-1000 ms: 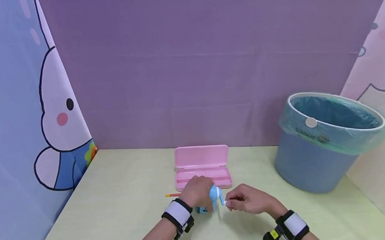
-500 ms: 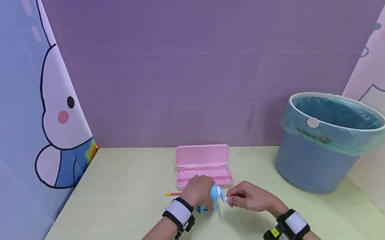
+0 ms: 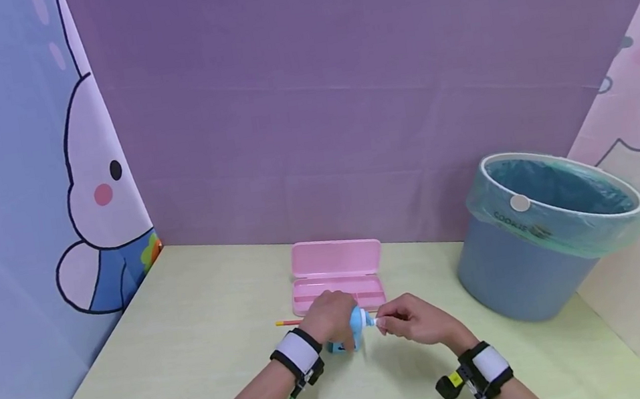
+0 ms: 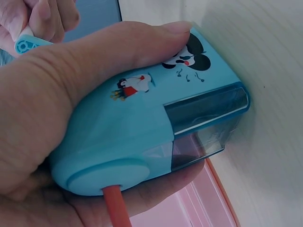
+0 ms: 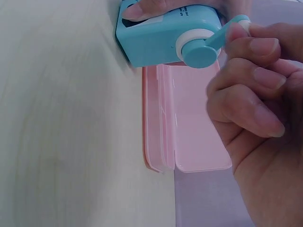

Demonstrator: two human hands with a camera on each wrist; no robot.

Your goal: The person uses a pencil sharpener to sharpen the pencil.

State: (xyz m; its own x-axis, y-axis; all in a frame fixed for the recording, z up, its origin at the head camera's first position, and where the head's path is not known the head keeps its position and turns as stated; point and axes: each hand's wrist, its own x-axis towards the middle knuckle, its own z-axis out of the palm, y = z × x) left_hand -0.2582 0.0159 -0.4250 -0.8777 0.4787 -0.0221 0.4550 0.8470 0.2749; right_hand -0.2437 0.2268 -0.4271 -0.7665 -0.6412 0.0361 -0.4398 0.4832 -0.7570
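Note:
My left hand point(image 3: 330, 319) grips a light blue crank pencil sharpener point(image 4: 132, 124) on the table, thumb laid along its printed side. A red-orange pencil point(image 4: 117, 206) sticks into the round holder on the sharpener's face; in the head view it points left from behind my hand. On the opposite side, my right hand point(image 3: 420, 322) pinches the white knob at the end of the blue crank point(image 5: 221, 37) between thumb and index finger. A dark see-through shavings drawer point(image 4: 206, 111) shows at the sharpener's base. The pencil's tip is hidden inside.
Just behind the hands lies an open pink pencil case point(image 3: 336, 258), its lid toward the purple backdrop. At the right stands a blue-grey bin point(image 3: 524, 274) lined with a green bag. Printed cloth hangs on both sides.
My right hand has risen slightly with the crank knob, so the crank has swung from pointing down to more level. The left hand and sharpener stay in place.

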